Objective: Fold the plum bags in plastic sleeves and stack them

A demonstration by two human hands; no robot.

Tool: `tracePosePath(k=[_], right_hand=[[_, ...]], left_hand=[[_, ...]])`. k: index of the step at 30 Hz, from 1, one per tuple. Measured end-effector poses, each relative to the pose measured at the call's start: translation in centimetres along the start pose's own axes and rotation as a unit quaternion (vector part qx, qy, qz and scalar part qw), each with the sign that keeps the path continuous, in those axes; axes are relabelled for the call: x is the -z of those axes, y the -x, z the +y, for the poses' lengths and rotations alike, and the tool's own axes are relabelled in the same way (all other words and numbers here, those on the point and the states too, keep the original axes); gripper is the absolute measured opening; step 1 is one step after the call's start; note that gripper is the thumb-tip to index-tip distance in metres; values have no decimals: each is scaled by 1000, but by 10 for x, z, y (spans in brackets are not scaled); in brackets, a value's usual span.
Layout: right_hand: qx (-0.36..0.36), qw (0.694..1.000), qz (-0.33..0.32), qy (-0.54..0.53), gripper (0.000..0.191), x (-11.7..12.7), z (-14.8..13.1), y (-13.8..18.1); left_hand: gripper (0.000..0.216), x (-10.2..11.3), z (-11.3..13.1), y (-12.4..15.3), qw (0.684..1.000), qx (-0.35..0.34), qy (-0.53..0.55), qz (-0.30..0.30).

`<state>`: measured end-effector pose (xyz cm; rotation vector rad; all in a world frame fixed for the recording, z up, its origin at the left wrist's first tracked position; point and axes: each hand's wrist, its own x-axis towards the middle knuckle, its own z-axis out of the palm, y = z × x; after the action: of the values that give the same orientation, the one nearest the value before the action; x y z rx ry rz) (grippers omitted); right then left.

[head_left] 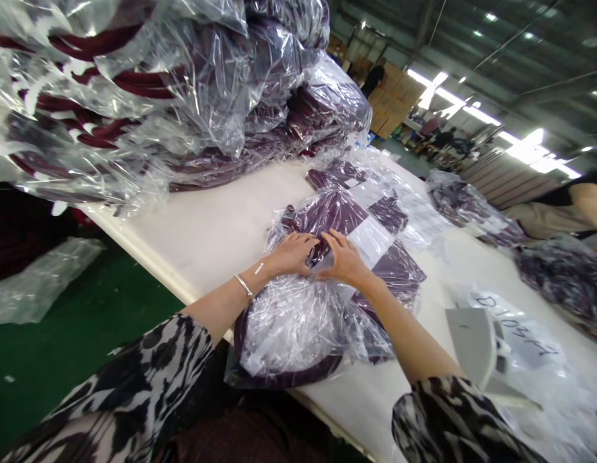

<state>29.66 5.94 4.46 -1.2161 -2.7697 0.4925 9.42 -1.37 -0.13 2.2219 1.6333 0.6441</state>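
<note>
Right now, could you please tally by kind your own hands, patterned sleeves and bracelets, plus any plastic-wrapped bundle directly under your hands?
Hands (left hand, right hand): 2
Patterned sleeves (left sleeve, right sleeve): 2
Bracelet: 1
Plastic-wrapped bundle: 1
Total: 6

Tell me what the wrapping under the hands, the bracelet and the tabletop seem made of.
Wrapping: glossy, clear plastic film, judging by crinkles and sharp highlights. Bracelet: probably polished metal, silvery and bright. Tabletop: pale, smooth, satin; laminate or covering, unclear.
</note>
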Motion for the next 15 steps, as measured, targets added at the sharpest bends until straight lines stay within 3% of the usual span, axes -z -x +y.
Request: tracePosePath(k=[4,8,10,13,15], right_hand=[[-67,998,6,18,131,-27,3,4],[-63,997,6,-51,138,-21,11,2],[-46,992,28,-112,134,-14,15,6],[-53,990,66,-111,133,-16,14,15],[-89,991,64,-73,136,-23,11,20]], left_hand=[[88,-1,-1,-1,1000,-2,-1,-1],[88,16,0,-1,999,-11,36,-21],[84,30,-4,1,998,-7,51,22],[76,49,-18,3,992,59,33,110],[73,58,-31,-3,984,134,27,117]])
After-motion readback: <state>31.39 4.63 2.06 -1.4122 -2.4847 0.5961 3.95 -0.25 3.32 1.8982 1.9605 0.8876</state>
